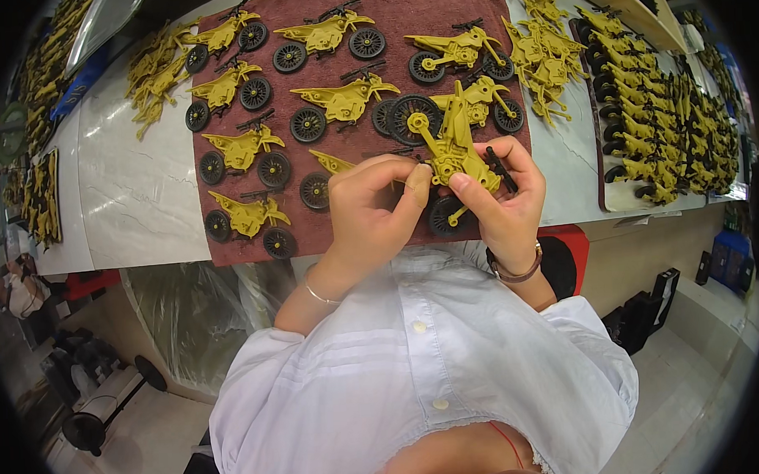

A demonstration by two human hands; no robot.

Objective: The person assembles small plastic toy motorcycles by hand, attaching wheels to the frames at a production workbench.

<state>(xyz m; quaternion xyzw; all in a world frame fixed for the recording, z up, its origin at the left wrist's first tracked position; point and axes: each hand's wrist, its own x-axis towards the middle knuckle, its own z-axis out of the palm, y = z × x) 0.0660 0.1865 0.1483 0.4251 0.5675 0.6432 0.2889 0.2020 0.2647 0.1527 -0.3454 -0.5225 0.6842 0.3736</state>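
Note:
A yellow toy motorcycle [454,149] is held up over the red cloth, in the grip of my right hand [513,199], its thumb pressed on the body. One black spoked wheel [402,120] shows at its far end, and black handlebars [501,169] stick out beside my right fingers. My left hand [370,210] is closed, thumb and index pinched together against the toy's left side. What lies between those fingertips is too small to make out. Behind and below the held toy, other motorcycles on the cloth are partly covered by my hands.
On the red cloth [263,98] stand several yellow toy motorcycles [344,103] in rows. Loose yellow bodies [156,73] are heaped at the left, and more parts [548,56] at the right. A tray [612,200] packed with motorcycles sits far right. The table's near edge runs just before me.

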